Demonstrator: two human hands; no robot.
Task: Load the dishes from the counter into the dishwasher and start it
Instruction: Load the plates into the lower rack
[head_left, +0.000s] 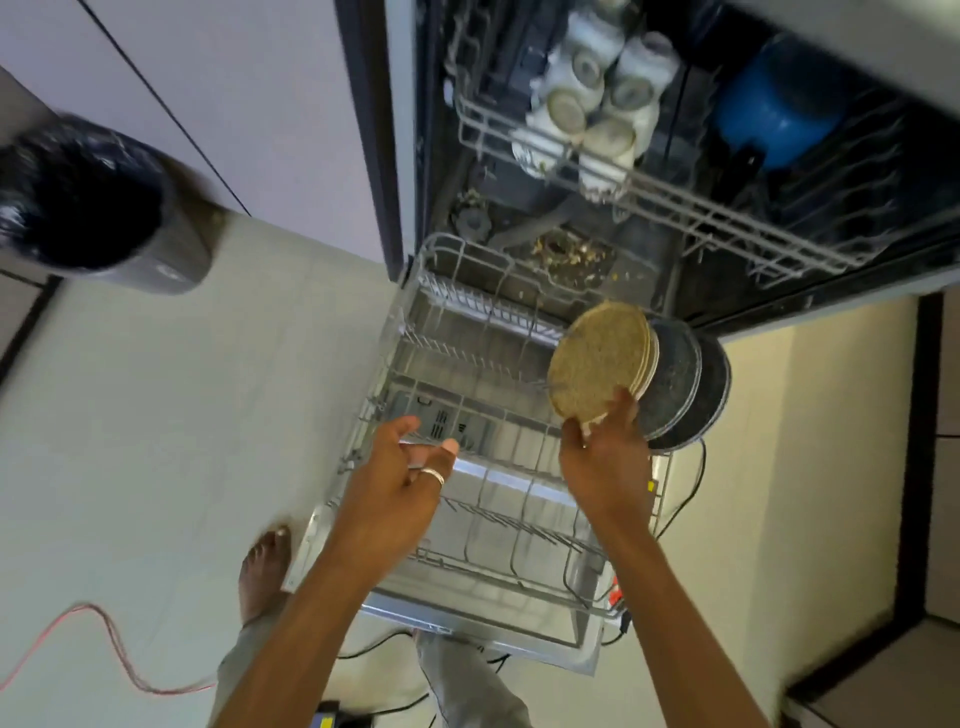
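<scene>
Standing over an open dishwasher, a person lowers dishes into the pulled-out lower rack (395, 358). The right hand (605, 457) grasps a small stack of tan speckled plates (597, 358) by its bottom edge, tilted on edge at the rack's right side, just beside two dark round plates (680, 384) standing there. The left hand (400, 467), wearing a ring, hovers over the rack's middle with fingers loosely curled, grasping nothing visible.

To do this well, the stack likely needs separating, so that each plate goes upright between its own tines next to the dark ones. The free hand could steady the rack or take plates.

White mugs (587, 98) sit in the upper rack (701, 218).
</scene>
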